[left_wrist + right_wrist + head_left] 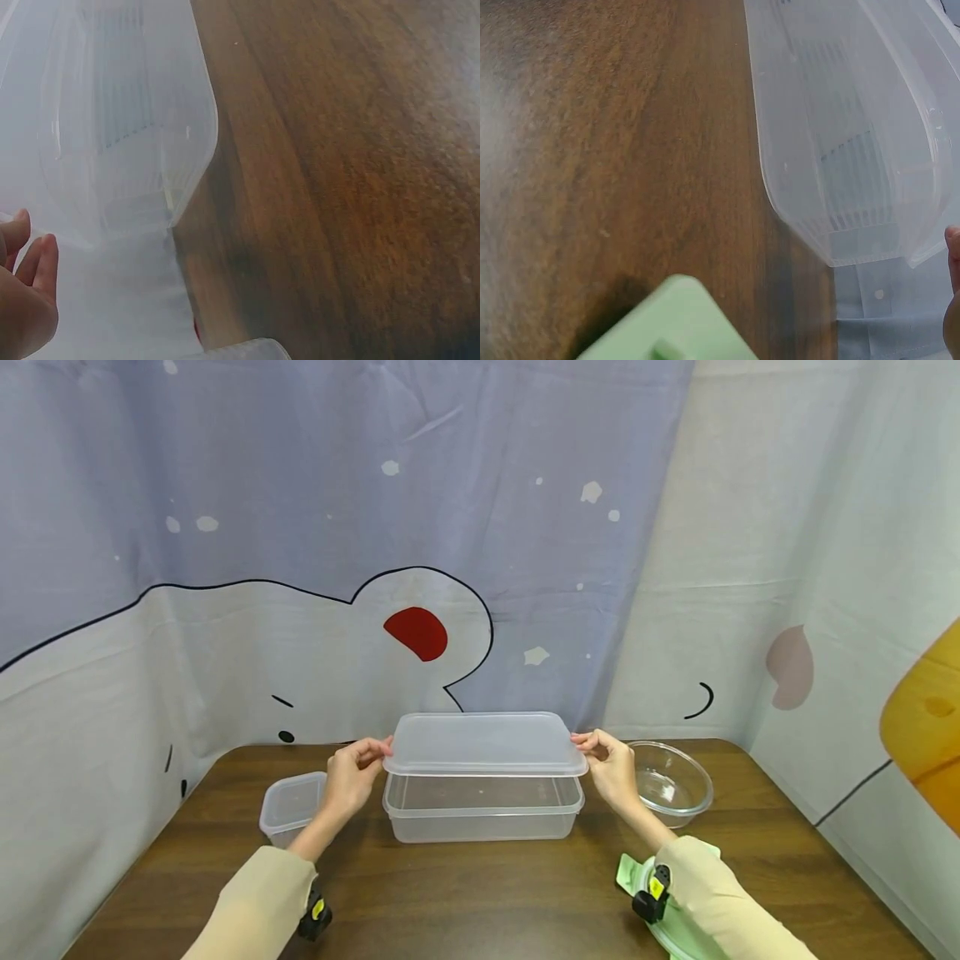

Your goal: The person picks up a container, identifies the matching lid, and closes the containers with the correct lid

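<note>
Evenly, a person's two hands hold up a translucent plastic lid [487, 743] at its short sides, above the rear part of a clear rectangular box [483, 827] on a brown wood-grain tabletop [480, 902]. The left hand [352, 779] pinches the lid's left end between thumb and fingers, with little gap between them; the right hand [612, 770] pinches the opposite end the same way. Whether the lid touches the box's rear rim cannot be told. Black wrist devices [651, 900] sit against the cream sleeves [262, 893], each bearing a yellow patch with a mark too small to read. A small lidded container [291, 802] stands beside the left forearm; a round glass bowl [693, 787] stands just beyond the right. A light green lid [671, 322] lies partly beneath the right sleeve. Behind hangs a cartoon-printed curtain [262, 485].
</note>
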The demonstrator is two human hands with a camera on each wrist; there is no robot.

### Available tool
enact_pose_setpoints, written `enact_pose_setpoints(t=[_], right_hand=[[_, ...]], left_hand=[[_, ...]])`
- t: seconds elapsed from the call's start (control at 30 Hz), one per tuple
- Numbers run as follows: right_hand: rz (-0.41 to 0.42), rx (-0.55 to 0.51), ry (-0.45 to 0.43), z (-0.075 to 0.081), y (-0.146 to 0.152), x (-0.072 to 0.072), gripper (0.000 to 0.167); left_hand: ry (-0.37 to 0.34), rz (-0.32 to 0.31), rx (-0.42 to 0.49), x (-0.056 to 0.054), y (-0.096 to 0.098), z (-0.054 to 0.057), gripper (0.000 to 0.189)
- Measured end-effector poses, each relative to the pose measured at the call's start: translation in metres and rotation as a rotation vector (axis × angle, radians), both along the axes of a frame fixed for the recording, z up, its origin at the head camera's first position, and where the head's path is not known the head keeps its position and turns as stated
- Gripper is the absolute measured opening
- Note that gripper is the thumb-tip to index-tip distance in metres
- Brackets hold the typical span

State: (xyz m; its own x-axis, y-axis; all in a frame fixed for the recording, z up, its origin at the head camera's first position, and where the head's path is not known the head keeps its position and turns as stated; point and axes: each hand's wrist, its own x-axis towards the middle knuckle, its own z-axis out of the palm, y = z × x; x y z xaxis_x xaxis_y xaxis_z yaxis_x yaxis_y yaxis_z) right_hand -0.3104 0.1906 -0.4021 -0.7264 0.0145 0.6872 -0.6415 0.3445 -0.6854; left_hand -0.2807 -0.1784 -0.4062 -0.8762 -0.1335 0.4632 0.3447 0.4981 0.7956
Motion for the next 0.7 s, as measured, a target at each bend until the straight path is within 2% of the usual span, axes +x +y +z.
enact_pose_setpoints(t=[0.23, 0.37, 0.7], right_hand=[[-0.021, 0.041, -0.026, -0.0008, 0.001, 0.0004, 0.016], [-0.022, 0.054, -0.035, -0.0002, 0.0007, -0.0002, 0.015], [-0.043, 0.072, -0.028, 0.0012, 0.0, 0.0002, 0.015]], left_hand=[[0.011, -0.027, -0.03, 0.0024, -0.0015, -0.0023, 0.009], [0.0, -0.012, -0.063, 0.0023, -0.0013, -0.0028, 0.01], [0.012, -0.017, -0.073, 0.002, 0.0006, -0.0031, 0.013]])
